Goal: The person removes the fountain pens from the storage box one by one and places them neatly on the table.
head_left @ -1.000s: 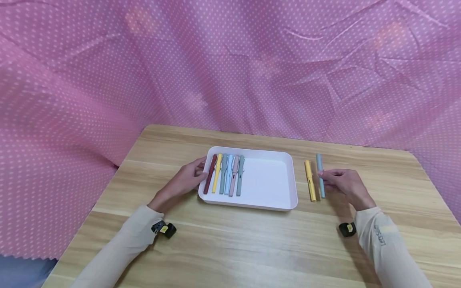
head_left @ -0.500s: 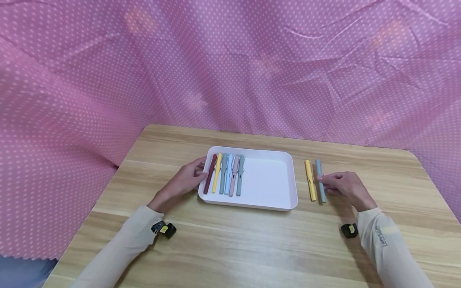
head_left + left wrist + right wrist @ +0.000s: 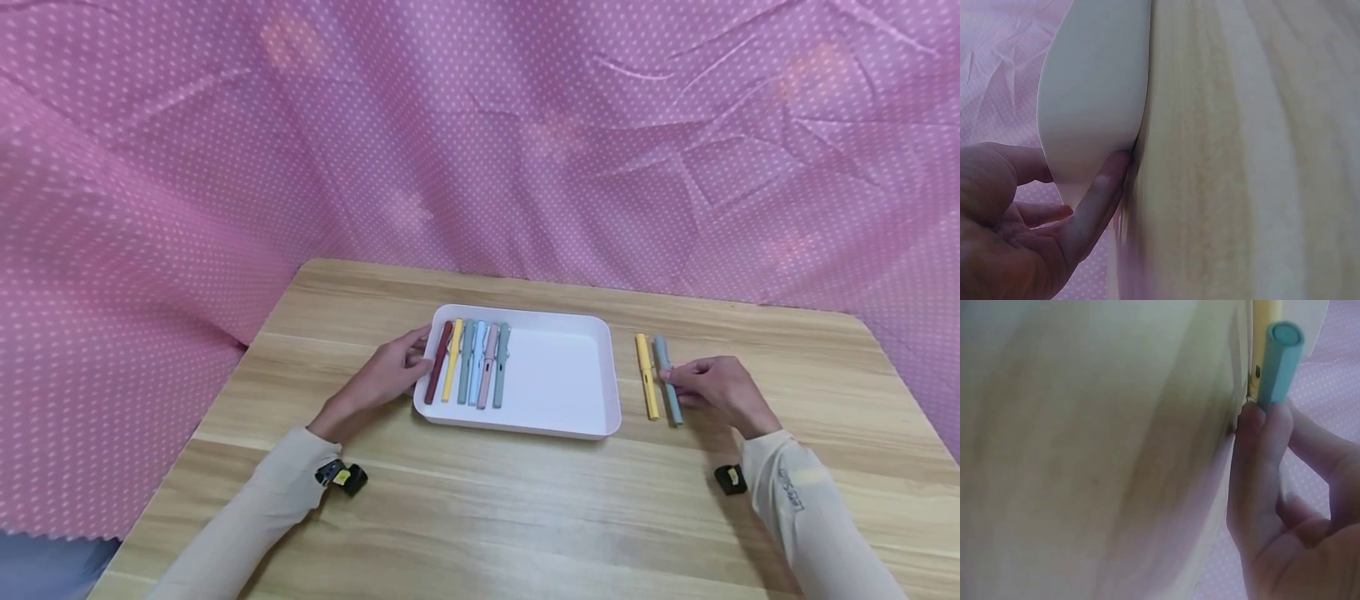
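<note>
Tabletop point(image 3: 525, 508) glare, soft shadows — dim wrist views

A wood-grain table point(image 3: 525, 517) with rounded far corners spreads before me. Pink cloth point(image 3: 480, 150) with white dots hangs behind it in creased folds.

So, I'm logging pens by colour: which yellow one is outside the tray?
The yellow pen on the table, beside the bluish pen in the right hand; the other yellow pen lies inside the tray.

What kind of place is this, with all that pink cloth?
Probably a makeshift recording booth: pink polka-dot cloth screens the background, there's a wood-grain table, and the person wears black wrist cameras.
</note>
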### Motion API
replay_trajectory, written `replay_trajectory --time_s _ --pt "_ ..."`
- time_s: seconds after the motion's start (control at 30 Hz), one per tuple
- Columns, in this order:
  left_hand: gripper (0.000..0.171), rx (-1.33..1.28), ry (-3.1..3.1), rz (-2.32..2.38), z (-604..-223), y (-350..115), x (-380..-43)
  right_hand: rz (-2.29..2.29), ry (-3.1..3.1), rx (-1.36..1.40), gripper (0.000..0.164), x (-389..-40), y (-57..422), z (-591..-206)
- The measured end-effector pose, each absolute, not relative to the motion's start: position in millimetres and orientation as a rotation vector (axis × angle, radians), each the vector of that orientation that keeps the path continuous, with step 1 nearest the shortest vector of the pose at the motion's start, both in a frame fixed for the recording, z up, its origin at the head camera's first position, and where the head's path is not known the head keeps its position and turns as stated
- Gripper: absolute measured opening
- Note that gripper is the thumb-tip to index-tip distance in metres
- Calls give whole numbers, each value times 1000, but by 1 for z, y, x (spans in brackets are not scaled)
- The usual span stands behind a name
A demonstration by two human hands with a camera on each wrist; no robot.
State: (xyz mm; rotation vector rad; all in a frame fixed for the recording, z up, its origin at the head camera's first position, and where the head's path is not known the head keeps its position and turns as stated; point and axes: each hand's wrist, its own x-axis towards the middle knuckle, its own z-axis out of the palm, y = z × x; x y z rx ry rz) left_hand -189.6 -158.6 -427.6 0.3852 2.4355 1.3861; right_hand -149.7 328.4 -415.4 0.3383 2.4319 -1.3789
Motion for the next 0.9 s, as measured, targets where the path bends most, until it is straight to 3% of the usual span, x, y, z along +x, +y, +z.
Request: replay_trajectory --time_s 0.9 --pt "64 380 2431 1392 -427 -159 -189 -1319 2423 303 33 -149 325 -416"
